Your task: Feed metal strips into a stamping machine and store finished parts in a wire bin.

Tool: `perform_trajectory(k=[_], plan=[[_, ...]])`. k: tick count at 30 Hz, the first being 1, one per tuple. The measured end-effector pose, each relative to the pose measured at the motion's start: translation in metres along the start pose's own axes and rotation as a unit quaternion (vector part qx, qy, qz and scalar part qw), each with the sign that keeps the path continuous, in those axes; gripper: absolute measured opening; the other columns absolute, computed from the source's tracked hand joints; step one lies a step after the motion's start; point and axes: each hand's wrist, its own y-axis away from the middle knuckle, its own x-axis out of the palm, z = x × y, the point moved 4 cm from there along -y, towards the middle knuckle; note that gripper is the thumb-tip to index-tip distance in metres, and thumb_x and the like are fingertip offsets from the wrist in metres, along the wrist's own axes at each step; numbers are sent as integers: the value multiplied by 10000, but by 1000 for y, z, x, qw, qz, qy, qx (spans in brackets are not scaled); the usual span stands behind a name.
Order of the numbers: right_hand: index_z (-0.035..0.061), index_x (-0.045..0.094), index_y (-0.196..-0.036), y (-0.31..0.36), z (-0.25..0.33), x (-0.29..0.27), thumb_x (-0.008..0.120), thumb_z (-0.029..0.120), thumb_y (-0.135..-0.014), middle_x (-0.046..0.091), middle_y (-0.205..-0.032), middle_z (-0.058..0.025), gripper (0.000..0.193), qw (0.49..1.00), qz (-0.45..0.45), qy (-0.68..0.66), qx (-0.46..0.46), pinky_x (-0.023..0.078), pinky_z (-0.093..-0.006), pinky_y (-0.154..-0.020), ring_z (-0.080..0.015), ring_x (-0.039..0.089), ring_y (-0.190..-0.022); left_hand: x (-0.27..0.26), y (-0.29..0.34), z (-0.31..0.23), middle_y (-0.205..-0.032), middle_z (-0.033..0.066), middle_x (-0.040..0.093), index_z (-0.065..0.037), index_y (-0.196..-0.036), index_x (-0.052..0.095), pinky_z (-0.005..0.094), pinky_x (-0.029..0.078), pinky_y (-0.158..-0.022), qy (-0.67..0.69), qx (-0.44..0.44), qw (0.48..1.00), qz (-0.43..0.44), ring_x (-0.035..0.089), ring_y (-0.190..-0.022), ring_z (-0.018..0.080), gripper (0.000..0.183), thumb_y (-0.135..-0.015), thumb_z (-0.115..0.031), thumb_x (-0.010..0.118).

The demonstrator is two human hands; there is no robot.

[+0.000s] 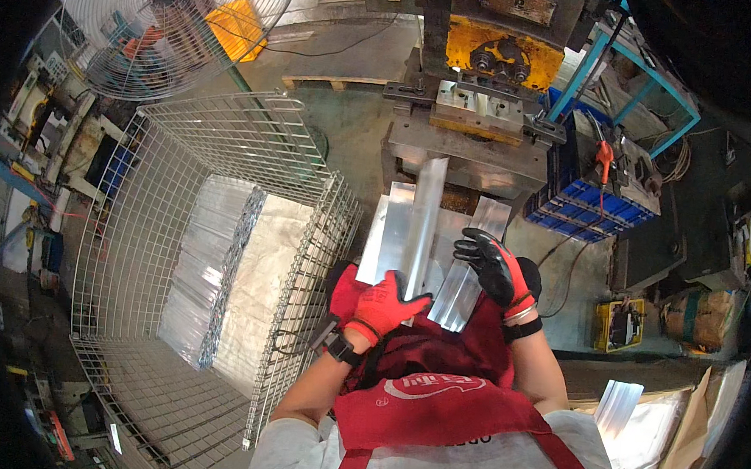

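My left hand (380, 306), in a red glove, is closed on the near end of a long aluminium profile (427, 224), its thumb across the metal. The profile tilts up and away from me, towards the press. Under and left of it lies another flat silvery strip (396, 223). My right hand (491, 268), in a red glove with black palm and fingers, is open above a ribbed aluminium profile (455, 300). Its fingers are stretched out to the left; whether they touch that profile I cannot tell. The pieces lie over my lap and red apron (443, 408).
Ahead stands a press with a metal die block (480, 108). A wire cage (306, 256) on my left holds stacked profiles (204, 259) beside beige sheeting (258, 288). A large fan (179, 20) stands far left. Right are a blue crate (585, 207) and a yellow bin (619, 324).
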Motion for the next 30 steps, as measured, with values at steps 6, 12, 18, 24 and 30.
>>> perform_trajectory(k=[6, 12, 18, 24, 30], plan=[[-51, 453, -1151, 20, 3, -4, 407, 246, -901, 564, -1027, -160, 391, 1000, -17, -9, -2, 418, -376, -879, -249, 545, -973, 34, -26, 60, -771, 188, 593, 22, -909, 423, 405, 473, -575, -129, -31, 988, -82, 600, -668, 327, 746, -613, -643, 585], [-68, 456, -1135, 39, 6, -29, 418, 244, -895, 543, -1067, -181, 396, 996, -58, 23, -72, 433, -399, -864, -266, 550, -973, 46, -35, 64, -932, 233, 548, 62, -1118, 373, 410, 472, -654, -213, -31, 975, -59, 594, -774, 309, 911, -603, -663, 572], [-73, 460, -1128, 45, 2, -40, 432, 294, -886, 542, -1065, -153, 440, 995, -41, 6, -90, 430, -401, -863, -256, 552, -954, 83, -32, -20, -881, 216, 545, -13, -1037, 394, 430, 460, -637, -92, 105, 990, 25, 579, -772, 352, 738, -631, -589, 615], [-52, 468, -1130, 51, 9, -35, 407, 274, -898, 543, -1071, -140, 405, 995, -72, -13, -64, 411, -393, -879, -242, 544, -967, 127, -39, -32, -980, 206, 546, 12, -1196, 285, 411, 468, -706, -108, 79, 984, 119, 579, -850, 342, 795, -653, -466, 616], [-53, 479, -1111, 50, 2, -43, 430, 247, -895, 543, -1070, -152, 373, 993, -85, -34, -76, 446, -373, -832, -241, 575, -911, 105, -44, -14, -846, 223, 595, 2, -1181, 384, 439, 447, -730, -35, 95, 991, 89, 576, -802, 362, 577, -751, -354, 528]])
